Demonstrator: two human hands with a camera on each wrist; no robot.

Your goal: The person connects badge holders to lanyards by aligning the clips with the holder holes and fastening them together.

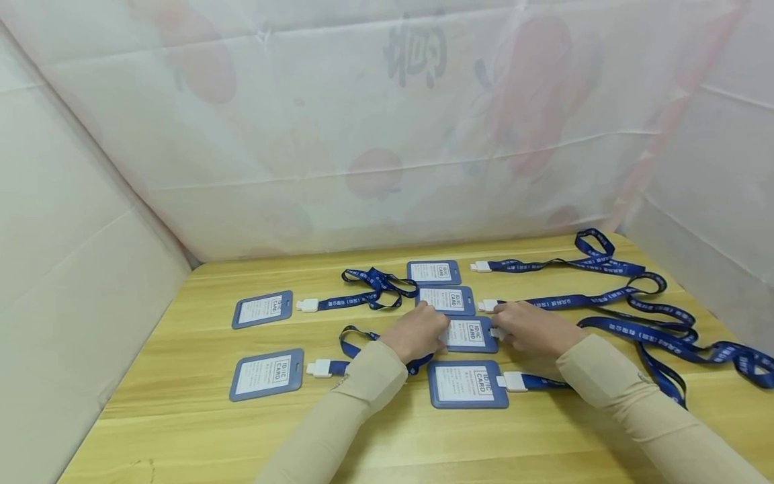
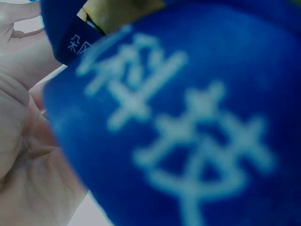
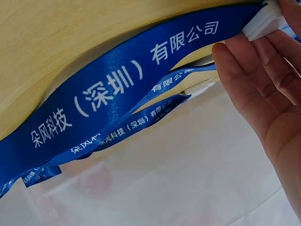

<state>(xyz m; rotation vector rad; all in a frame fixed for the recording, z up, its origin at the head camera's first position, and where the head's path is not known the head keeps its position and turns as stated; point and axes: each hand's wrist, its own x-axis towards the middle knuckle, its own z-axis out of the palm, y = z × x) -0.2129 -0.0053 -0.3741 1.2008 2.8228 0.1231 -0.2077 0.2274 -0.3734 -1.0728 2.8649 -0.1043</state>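
My left hand [image 1: 419,331] grips the left end of a blue badge holder [image 1: 468,335] with a white ID/IC card in it. At that holder's slotted end my right hand [image 1: 535,329] pinches a white plastic clip [image 3: 264,21], which overlaps the slot in the head view. From the clip runs a blue lanyard [image 3: 117,84] with white lettering. Just below lies another badge holder [image 1: 468,384], its slot joined to a white clip [image 1: 514,382]. A blurred blue strap [image 2: 178,113] fills most of the left wrist view, hiding the left fingertips.
Two more badge holders [image 1: 434,272] [image 1: 447,300] lie behind the hands, with clips and lanyards [image 1: 562,265] to their right. On the left are two holders [image 1: 262,309] [image 1: 267,374] beside bunched lanyards [image 1: 377,289]. White cloth walls [image 1: 363,121] bound the wooden table [image 1: 181,430].
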